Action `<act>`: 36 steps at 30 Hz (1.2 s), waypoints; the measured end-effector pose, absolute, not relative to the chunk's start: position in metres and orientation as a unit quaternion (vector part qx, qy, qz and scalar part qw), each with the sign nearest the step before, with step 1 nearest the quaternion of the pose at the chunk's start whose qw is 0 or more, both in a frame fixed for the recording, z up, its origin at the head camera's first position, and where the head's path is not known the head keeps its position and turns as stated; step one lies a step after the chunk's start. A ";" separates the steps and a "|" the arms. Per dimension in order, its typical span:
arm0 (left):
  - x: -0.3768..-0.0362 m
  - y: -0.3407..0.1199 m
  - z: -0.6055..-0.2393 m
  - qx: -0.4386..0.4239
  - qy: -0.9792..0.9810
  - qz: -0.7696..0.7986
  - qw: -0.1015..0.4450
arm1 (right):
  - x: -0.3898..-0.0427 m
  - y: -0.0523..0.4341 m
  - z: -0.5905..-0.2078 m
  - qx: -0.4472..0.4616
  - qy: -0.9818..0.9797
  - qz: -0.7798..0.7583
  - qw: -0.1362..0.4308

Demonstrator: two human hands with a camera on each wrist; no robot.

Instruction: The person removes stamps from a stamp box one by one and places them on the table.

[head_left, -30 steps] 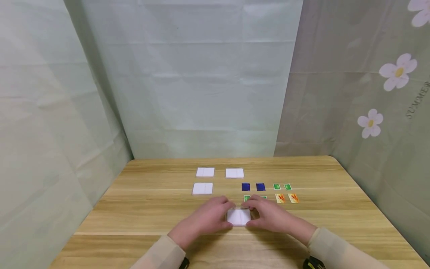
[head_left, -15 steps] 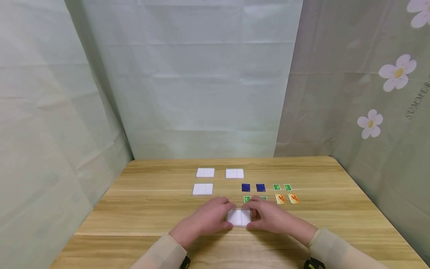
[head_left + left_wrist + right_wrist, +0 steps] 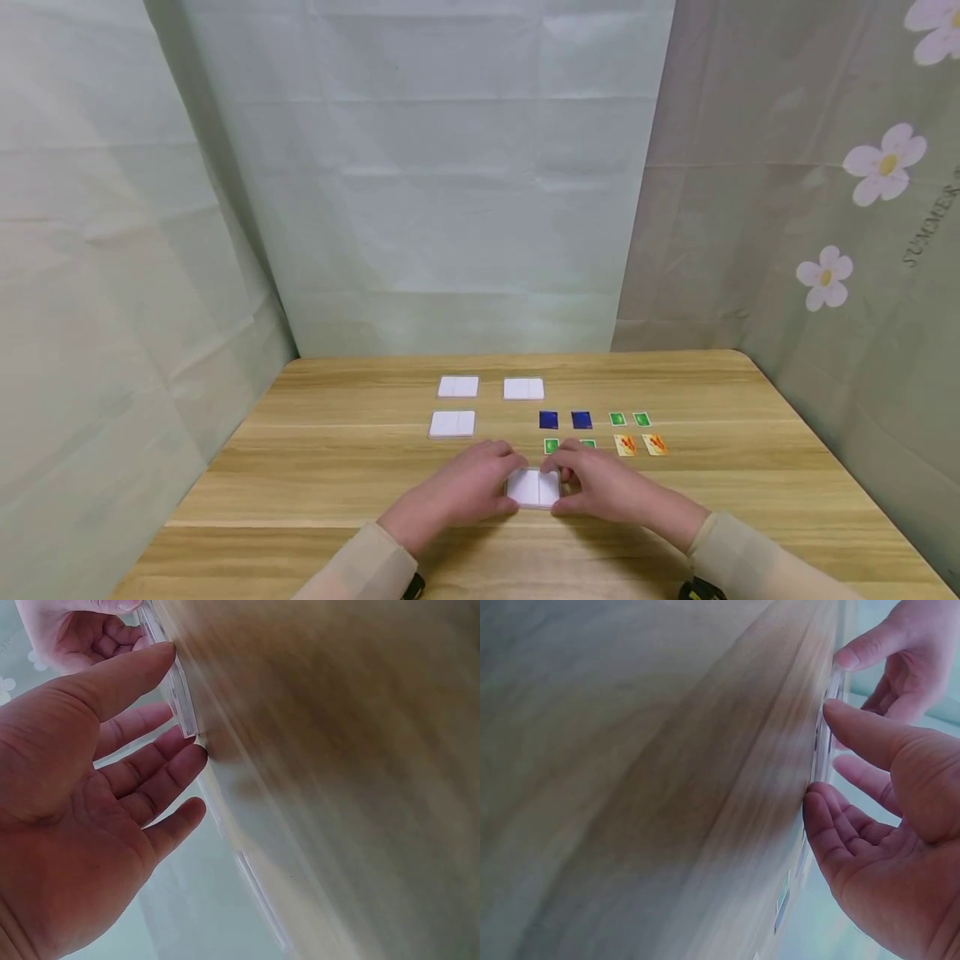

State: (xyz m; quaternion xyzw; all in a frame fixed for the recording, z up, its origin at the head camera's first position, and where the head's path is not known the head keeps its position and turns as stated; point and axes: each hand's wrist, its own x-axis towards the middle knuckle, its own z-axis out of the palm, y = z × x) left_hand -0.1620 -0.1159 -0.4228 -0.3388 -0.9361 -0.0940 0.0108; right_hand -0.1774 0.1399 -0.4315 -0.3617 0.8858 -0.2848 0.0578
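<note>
A flat clear-edged case (image 3: 533, 489) with two white panels lies on the table in the head view, between both hands. My left hand (image 3: 468, 486) pinches its left side, with thumb at the near corner and forefinger at the far one. My right hand (image 3: 603, 479) grips the right side the same way, its forefinger over the far right corner. In the left wrist view the clear case (image 3: 180, 697) appears edge-on at the left thumb tip, the remaining fingers loosely bent. The right wrist view shows the clear case's edge (image 3: 823, 746) beside the right thumb.
Similar white cases lie at back left (image 3: 458, 386), back middle (image 3: 523, 388) and left (image 3: 452, 423). Two dark blue squares (image 3: 549, 420), several green ones (image 3: 617, 419) and two orange-patterned ones (image 3: 625, 445) lie beyond my right hand. Curtains (image 3: 450, 208) surround the wooden table (image 3: 300, 500).
The line between the case's two white panels was slanted a second ago and now runs straighter. Both hands stay at the case's sides with only slight finger movement.
</note>
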 end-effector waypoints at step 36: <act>-0.221 -0.130 -0.423 -0.247 -0.966 -0.057 0.044 | -0.232 0.088 -0.431 -0.325 0.930 -0.162 -0.062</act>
